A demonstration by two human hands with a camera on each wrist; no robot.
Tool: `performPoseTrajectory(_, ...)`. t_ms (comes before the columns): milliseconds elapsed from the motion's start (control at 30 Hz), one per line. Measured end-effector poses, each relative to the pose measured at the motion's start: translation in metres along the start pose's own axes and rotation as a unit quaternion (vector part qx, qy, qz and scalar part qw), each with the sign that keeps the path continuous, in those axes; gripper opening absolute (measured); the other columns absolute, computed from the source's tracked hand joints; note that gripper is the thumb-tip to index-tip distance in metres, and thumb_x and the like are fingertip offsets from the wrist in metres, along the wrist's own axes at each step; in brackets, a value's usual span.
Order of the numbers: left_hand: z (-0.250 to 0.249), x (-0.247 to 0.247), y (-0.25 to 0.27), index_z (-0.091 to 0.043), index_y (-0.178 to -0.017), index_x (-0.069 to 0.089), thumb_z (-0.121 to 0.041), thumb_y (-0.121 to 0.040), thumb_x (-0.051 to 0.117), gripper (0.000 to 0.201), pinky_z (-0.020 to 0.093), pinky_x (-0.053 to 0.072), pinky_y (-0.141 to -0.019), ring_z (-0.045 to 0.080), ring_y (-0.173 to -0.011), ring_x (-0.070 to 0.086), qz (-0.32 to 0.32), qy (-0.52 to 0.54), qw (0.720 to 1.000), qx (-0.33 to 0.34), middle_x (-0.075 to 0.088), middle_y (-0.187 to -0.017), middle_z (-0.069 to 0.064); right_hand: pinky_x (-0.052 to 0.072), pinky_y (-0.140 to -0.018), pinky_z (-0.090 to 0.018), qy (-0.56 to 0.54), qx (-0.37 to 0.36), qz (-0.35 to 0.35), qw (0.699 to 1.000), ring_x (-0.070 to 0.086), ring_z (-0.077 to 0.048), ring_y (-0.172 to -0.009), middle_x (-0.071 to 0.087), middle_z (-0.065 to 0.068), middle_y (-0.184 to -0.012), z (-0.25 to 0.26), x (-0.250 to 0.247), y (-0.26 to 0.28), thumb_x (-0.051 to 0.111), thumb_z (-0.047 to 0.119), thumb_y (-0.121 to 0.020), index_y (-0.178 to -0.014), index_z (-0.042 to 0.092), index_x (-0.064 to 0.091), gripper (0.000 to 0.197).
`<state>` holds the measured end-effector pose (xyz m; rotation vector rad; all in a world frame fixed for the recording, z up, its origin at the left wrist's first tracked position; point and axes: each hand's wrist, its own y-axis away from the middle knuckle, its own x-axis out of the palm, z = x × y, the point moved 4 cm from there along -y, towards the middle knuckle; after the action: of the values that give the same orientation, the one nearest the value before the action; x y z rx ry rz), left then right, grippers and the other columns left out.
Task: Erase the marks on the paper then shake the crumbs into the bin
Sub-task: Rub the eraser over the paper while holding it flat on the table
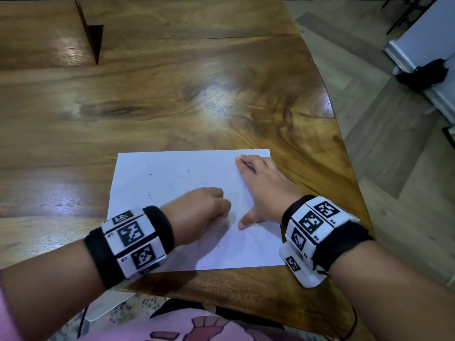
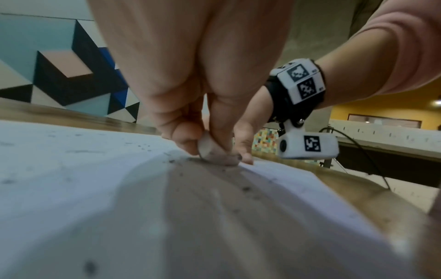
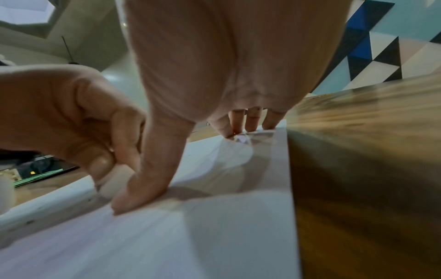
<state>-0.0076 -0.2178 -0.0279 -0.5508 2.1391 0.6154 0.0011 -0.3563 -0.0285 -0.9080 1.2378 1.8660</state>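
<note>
Paper (image 1: 172, 193) flat on worktop (image 1: 172, 94), pinned by right hand (image 1: 263, 190), fingers spread wide. Eraser (image 2: 206, 146) pinched in left hand (image 1: 204, 210) grip, pressed to sheet. Paper judged light, floppy, crease-prone: best lifted by opposite edges, crumbs (image 2: 245, 188) kept central.

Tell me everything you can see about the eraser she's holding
The eraser is a small white block with rounded, worn edges, seemingly rubber. The left hand pinches it between curled fingers and thumb, pressing its lower end on the white paper near the sheet's middle. Dark crumbs lie scattered beside it. The head view hides it under the fist. The right hand's thumb rests just beside it.
</note>
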Motion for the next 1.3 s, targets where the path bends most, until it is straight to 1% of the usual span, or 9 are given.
performPoseTrajectory(133,0.003,0.005,0.014,-0.014,-0.068,0.052,-0.011,-0.081,0.056,0.014,0.039,0.046,-0.066,0.023,-0.072,0.052,0.04,-0.006,0.999,-0.021,0.052,-0.077,0.003,0.018,-0.111,-0.022,-0.036,0.009,-0.005,0.999,0.004,-0.011,-0.137,0.005,0.009,-0.153,-0.01,-0.003,0.0,0.085,0.042,-0.06,-0.15,0.016,0.007,0.123)
performPoseTrajectory(233,0.006,-0.007,0.005,-0.014,-0.071,0.058,-0.008,-0.077,0.058,0.009,0.025,0.041,-0.065,0.019,-0.072,0.052,0.042,0.011,0.998,-0.054,0.057,-0.076,0.001,0.026,-0.11,-0.025,-0.035,0.016,-0.009,0.999,0.005,-0.01,-0.137,0.006,0.011,-0.153,-0.017,-0.004,0.003,0.083,0.042,-0.063,-0.151,0.018,0.009,0.118)
performPoseTrajectory(467,0.028,-0.064,-0.073,-0.005,-0.088,0.063,-0.011,-0.08,0.061,0.01,0.024,0.028,-0.062,0.018,-0.075,0.047,-0.113,-0.024,0.982,-0.153,0.062,-0.081,0.009,0.021,-0.113,-0.026,-0.013,0.006,-0.003,1.0,0.005,-0.013,-0.138,0.005,0.011,-0.154,-0.019,-0.004,0.004,0.081,0.047,-0.064,-0.151,0.02,0.006,0.119)
performPoseTrajectory(567,0.023,-0.049,-0.062,-0.005,-0.074,0.06,-0.013,-0.079,0.062,0.01,0.028,0.029,-0.056,0.023,-0.069,0.048,-0.091,0.007,0.988,-0.123,0.057,-0.07,0.008,0.021,-0.112,-0.025,-0.015,0.002,-0.008,1.0,0.006,-0.013,-0.138,0.007,0.011,-0.154,-0.02,-0.004,0.004,0.082,0.047,-0.063,-0.151,0.021,0.007,0.118)
performPoseTrajectory(700,0.011,-0.017,-0.029,-0.007,-0.071,0.058,-0.011,-0.079,0.059,0.008,0.024,0.036,-0.061,0.022,-0.069,0.05,0.037,0.002,0.998,-0.054,0.059,-0.075,0.009,0.024,-0.112,-0.027,-0.013,-0.006,-0.002,1.0,0.007,-0.013,-0.138,0.005,0.012,-0.153,-0.02,-0.004,0.005,0.082,0.045,-0.064,-0.151,0.021,0.007,0.117)
performPoseTrajectory(933,0.021,-0.038,-0.073,-0.006,-0.078,0.061,-0.006,-0.078,0.059,0.002,0.027,0.036,-0.066,0.021,-0.072,0.048,-0.07,-0.008,0.993,-0.097,0.065,-0.084,0.013,0.014,-0.117,-0.032,0.016,-0.005,0.002,1.0,0.003,-0.015,-0.141,0.0,0.012,-0.155,-0.02,0.0,0.005,0.079,0.053,-0.063,-0.151,0.023,0.001,0.121)
performPoseTrajectory(1033,0.002,-0.015,-0.043,-0.011,-0.068,0.055,-0.006,-0.076,0.055,0.01,0.035,0.043,-0.066,0.022,-0.068,0.049,-0.014,0.001,0.998,-0.055,0.056,-0.071,0.007,0.004,-0.117,-0.033,0.032,-0.006,-0.003,0.999,0.003,-0.016,-0.142,0.0,0.011,-0.156,-0.021,0.0,0.006,0.077,0.056,-0.062,-0.151,0.023,0.0,0.122)
performPoseTrajectory(1167,-0.007,0.004,-0.017,-0.013,-0.069,0.054,-0.007,-0.079,0.053,0.012,0.028,0.037,-0.064,0.017,-0.068,0.046,0.068,-0.012,0.998,0.009,0.049,-0.072,-0.001,-0.002,-0.117,-0.033,0.051,-0.005,-0.007,0.999,0.004,-0.016,-0.142,0.001,0.01,-0.156,-0.021,0.0,0.006,0.076,0.059,-0.062,-0.151,0.022,0.0,0.123)
performPoseTrajectory(1300,0.015,-0.025,-0.06,-0.01,-0.076,0.057,-0.007,-0.079,0.056,0.005,0.028,0.035,-0.066,0.021,-0.071,0.047,-0.04,-0.028,0.998,-0.043,0.047,-0.075,0.0,-0.004,-0.117,-0.034,0.054,-0.007,-0.009,0.998,0.004,-0.017,-0.143,0.001,0.01,-0.156,-0.02,0.0,0.006,0.075,0.06,-0.062,-0.151,0.023,0.0,0.122)
